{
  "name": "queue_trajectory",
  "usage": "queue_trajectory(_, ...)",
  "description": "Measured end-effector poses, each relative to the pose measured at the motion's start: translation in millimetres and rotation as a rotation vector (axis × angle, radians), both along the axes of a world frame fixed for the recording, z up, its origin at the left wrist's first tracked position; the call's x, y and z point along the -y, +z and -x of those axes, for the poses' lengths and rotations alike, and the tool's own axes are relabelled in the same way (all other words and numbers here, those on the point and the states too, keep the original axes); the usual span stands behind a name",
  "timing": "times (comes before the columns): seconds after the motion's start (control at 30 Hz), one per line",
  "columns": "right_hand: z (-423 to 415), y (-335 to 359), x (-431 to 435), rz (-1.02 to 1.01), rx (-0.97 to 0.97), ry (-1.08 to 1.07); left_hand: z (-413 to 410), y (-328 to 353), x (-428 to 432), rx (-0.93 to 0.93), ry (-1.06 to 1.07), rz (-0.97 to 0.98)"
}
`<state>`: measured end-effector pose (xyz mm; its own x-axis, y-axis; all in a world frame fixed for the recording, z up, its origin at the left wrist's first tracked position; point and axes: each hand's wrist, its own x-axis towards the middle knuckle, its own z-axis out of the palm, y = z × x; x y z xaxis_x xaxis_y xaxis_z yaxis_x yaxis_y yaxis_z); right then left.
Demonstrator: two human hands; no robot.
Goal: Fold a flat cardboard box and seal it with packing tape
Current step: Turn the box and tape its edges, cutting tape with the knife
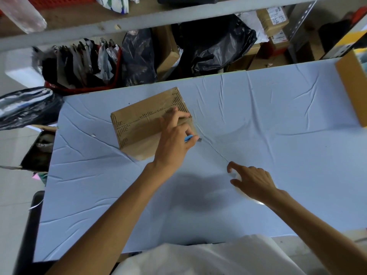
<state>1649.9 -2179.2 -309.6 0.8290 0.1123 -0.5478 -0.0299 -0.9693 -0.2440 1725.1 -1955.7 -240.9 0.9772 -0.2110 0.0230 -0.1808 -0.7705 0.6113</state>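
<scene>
I see the cardboard box [143, 124] folded up and lying on the blue-covered worktop [278, 116]. My left hand [174, 137] lies over the box's right end. Its fingers press the top, and it pinches a small blue tool [188, 138] at the box's near right corner. From that corner a thin tape strand [215, 148] runs towards me to my right hand [252, 181]. That hand curls over a roll of clear packing tape [257, 201], mostly hidden beneath it. Beyond the box, off the worktop, a red basket [118, 74] holds upright dark and pale packets [79, 62]. Left of the box, on the floor, an open carton [33, 155] holds things too dim to name.
</scene>
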Motion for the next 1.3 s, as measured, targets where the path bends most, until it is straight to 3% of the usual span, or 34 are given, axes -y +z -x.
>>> queue_trajectory(0.3, 0, 10, -4, -0.001, 0.112, -0.146, 0, 0, 0, 0.004, -0.002, 0.008)
queue_trajectory(0.47, 2, 9, -6, 0.144, 0.295, -0.142, 1, 1, -1, 0.022, -0.008, 0.004)
queue_trajectory(0.83, -11, 17, -5, 0.042, 0.172, 0.074, 1, 2, -1, 0.034, -0.022, -0.013)
queue_trajectory(1.07, -21, 14, -9, -0.035, 0.232, -0.073, 0, 9, -6, 0.002, -0.072, -0.023)
queue_trajectory(1.3, -38, 1, -25, -0.156, 0.105, -0.098, 8, 25, -15, 0.007, -0.163, -0.068)
